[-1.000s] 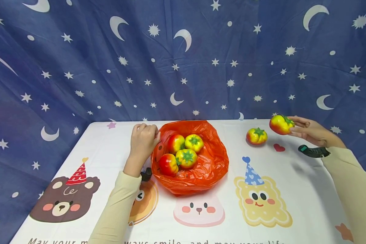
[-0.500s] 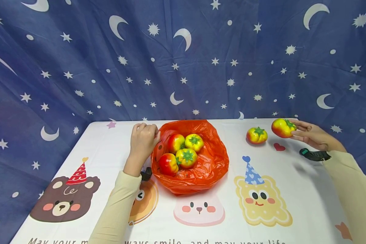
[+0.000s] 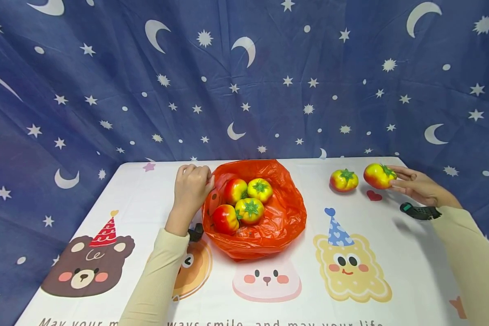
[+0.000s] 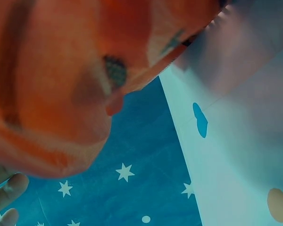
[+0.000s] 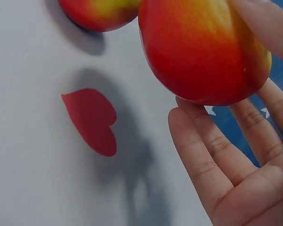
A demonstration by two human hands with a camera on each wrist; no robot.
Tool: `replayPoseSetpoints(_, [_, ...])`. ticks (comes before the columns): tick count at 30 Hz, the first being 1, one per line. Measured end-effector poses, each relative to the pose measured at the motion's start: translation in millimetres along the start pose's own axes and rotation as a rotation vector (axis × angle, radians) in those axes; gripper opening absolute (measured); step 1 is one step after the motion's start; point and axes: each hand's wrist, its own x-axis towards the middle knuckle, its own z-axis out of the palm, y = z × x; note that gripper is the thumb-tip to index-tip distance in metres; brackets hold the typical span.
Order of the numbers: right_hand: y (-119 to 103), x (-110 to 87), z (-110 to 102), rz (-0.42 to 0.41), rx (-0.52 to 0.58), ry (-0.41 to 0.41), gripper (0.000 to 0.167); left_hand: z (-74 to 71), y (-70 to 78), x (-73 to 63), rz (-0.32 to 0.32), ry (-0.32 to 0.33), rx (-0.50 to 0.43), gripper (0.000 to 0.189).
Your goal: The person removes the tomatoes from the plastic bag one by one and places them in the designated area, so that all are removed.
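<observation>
In the head view my left hand [image 3: 193, 188] is curled at the left rim of a red plastic bag [image 3: 283, 217], gripping its edge. The left wrist view is largely filled by the bag [image 4: 52, 94], and a few fingertips [image 4: 14, 186] show beside it. Inside the opened bag lie several red-and-yellow tomatoes [image 3: 250, 211] with green leafy tops. To the right, my right hand [image 3: 419, 185] pinches another tomato [image 3: 378, 176] between thumb and fingers. Its shadow falls on the cloth below, near a printed heart. One more tomato [image 3: 344, 180] sits on the table just left of that hand.
A white tablecloth [image 3: 301, 276] printed with cartoon faces covers the table. Behind it hangs a blue curtain [image 3: 269, 113] with moons and stars, close to the table's back edge. Each wrist wears a black strap-on device [image 3: 420, 211].
The right hand has lowered slightly and drifted a little right with its tomato, nearer the table. The left hand and the bag have stayed in place.
</observation>
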Motion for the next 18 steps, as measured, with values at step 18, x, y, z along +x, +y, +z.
replayPoseSetpoints(18, [16,-2.3,-6,0.020,-0.024,0.174,0.042,0.0,0.0,-0.1,-0.010,-0.011,0.001,0.012])
